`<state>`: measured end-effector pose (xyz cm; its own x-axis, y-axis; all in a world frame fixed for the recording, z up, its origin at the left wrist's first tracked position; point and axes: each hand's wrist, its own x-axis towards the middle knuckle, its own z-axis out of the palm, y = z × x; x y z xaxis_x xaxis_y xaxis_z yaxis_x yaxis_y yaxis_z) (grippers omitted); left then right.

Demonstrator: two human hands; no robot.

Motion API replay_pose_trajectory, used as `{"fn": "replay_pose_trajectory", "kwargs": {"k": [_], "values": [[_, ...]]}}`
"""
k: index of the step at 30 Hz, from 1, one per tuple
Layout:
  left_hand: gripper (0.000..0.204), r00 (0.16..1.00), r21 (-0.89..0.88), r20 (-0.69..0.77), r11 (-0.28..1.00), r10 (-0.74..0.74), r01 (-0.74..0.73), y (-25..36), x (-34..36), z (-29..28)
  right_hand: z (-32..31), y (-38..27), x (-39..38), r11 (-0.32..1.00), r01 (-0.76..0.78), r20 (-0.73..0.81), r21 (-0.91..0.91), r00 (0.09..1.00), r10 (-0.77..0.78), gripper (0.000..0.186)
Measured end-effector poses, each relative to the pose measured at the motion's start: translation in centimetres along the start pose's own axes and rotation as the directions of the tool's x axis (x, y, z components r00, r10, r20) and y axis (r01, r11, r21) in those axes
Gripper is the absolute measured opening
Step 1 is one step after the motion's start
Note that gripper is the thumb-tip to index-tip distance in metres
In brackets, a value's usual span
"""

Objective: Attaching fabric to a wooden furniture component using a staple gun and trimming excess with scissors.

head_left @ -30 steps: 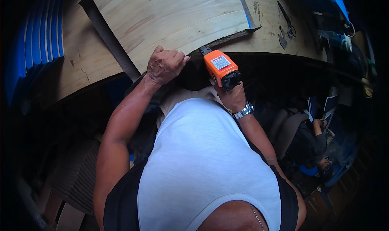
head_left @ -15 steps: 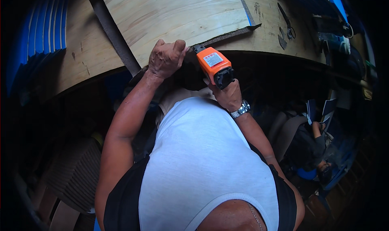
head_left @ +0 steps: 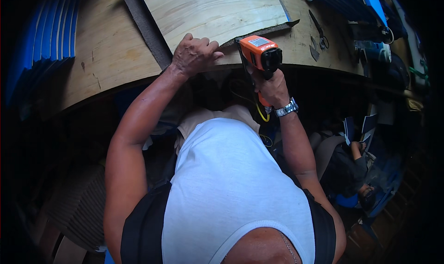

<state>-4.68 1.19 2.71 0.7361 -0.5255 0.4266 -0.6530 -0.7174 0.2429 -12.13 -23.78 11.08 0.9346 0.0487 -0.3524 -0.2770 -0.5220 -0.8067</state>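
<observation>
A pale plywood panel (head_left: 217,12) lies on the workbench, with dark brown fabric (head_left: 147,30) showing around its edges. My left hand (head_left: 194,55) is closed at the panel's near edge, its fingers curled over the fabric there; the fingertips are partly hidden. My right hand (head_left: 272,89) grips the handle of an orange and black air staple gun (head_left: 259,46). The gun's nose is at the panel's near edge, right of my left hand; whether it touches cannot be made out. A yellow air hose (head_left: 263,116) hangs below the handle.
Stacks of blue-edged boards stand at the left (head_left: 53,25) and far right of the wooden workbench (head_left: 104,46). Scissors (head_left: 319,30) and a small flat blade (head_left: 314,52) lie right of the panel. Another person (head_left: 347,167) is low at the right, beyond the bench.
The staple gun and my right hand have moved right and slightly up along the near edge. My left hand has shifted a little right. The panel sits farther up and right in view.
</observation>
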Motion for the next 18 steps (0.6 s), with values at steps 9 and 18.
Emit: {"fn": "replay_pose_trajectory", "kwargs": {"k": [9, 18], "values": [[0.030, 0.995, -0.103, 0.033, 0.990, -0.089, 0.092, -0.4, 0.2, 0.1, 1.1, 2.8, 0.4, 0.989, 0.132, -0.069, -0.063, 0.988, -0.136, 0.032], [0.026, 0.993, -0.060, 0.011, 0.991, -0.120, 0.121, -0.1, 0.3, 0.4, 2.6, 4.1, -0.9, 0.975, 0.210, -0.053, -0.076, 0.975, -0.214, 0.029]]}}
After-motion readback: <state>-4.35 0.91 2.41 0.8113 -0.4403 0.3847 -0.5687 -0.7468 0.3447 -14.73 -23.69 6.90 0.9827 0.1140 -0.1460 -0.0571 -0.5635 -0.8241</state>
